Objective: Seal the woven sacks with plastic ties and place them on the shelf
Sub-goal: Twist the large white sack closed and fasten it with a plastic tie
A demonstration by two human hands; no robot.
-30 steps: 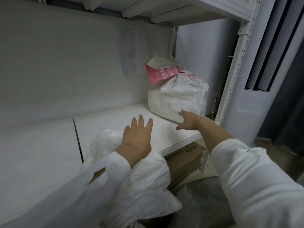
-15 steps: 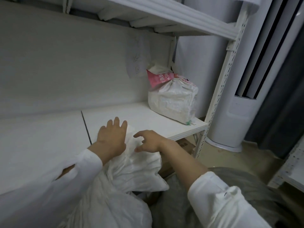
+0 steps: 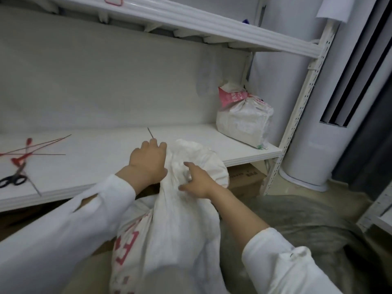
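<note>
Woven fabric of the unsealed sack (image 3: 180,230) is soft, crumpled and probably slick; expect moderate weight. It stands in front of the shelf (image 3: 101,166), mouth bunched at board level. Your left hand (image 3: 148,164) has fingers curled round the gathered neck; your right hand (image 3: 198,183) pinches folds beside it. Hold below the ruffle; support the base when lifting.

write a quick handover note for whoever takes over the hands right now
Left hand: grips the gathered top of the untied sack.
Right hand: grips its folds alongside.
That sack is in front of the shelf, no tie visible.
Done: shelved sack at the shelf's right end.
Left: take a tie from the shelf's left, seal, shelve; scissors lie there too.
</note>
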